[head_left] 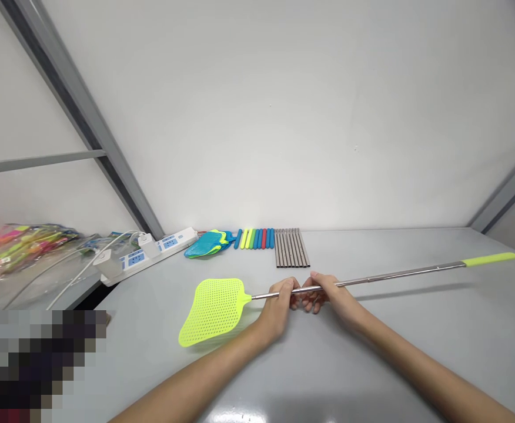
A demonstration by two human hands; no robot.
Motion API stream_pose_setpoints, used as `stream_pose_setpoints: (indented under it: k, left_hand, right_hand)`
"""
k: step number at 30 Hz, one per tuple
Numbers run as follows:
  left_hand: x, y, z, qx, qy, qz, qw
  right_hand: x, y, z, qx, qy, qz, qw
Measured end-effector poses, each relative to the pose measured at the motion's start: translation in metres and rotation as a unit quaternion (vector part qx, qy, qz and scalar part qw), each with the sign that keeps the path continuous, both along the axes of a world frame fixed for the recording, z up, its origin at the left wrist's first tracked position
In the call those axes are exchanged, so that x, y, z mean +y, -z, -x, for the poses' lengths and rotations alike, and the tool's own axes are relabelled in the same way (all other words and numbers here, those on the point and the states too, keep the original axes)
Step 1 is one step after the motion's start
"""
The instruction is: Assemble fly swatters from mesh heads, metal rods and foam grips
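Note:
A fly swatter point(213, 311) with a yellow-green perforated head, a long metal telescopic rod and a yellow-green handle is held above the table, head to the left and handle to the right. My left hand point(279, 302) is closed round the rod not far from the head. Close beside it, my right hand point(325, 294) grips the rod too, its thumb on top and fingers curled beneath. The rod is drawn out long and slopes up slightly to the right.
Along the wall lie stacked blue and yellow swatter heads point(208, 244), a row of coloured handle sleeves point(257, 238) and several metal rods point(291, 248). A white power strip point(151, 258) with plugs lies at the left. Bagged colourful items point(23, 249) sit further left on the grey table point(394, 346).

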State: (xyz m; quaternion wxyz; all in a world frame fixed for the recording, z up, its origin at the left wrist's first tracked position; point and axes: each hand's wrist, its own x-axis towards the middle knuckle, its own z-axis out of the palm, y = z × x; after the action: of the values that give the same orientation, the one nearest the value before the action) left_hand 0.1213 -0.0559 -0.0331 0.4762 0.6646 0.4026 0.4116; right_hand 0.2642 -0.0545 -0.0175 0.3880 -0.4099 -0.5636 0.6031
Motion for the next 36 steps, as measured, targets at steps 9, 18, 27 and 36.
stream_pose_setpoints:
  k: [9,18,27,36]
  left_hand:
    - [-0.005,-0.008,-0.002,-0.043,0.027,-0.017,0.999]
    - [-0.006,-0.005,0.0,-0.029,0.045,-0.009,0.999]
    - [-0.014,-0.013,0.011,0.003,0.142,0.002,0.99]
    - [-0.019,-0.017,0.009,-0.026,0.17,0.032,0.985]
  right_hand:
    - [-0.004,-0.005,0.001,0.049,-0.035,0.016,0.998]
    - [-0.006,-0.007,-0.001,0.049,-0.064,0.011,0.997]
    - [-0.015,-0.003,-0.001,0.072,-0.173,0.041,0.981]
    - [-0.023,0.004,0.009,0.084,-0.196,0.051,0.976]
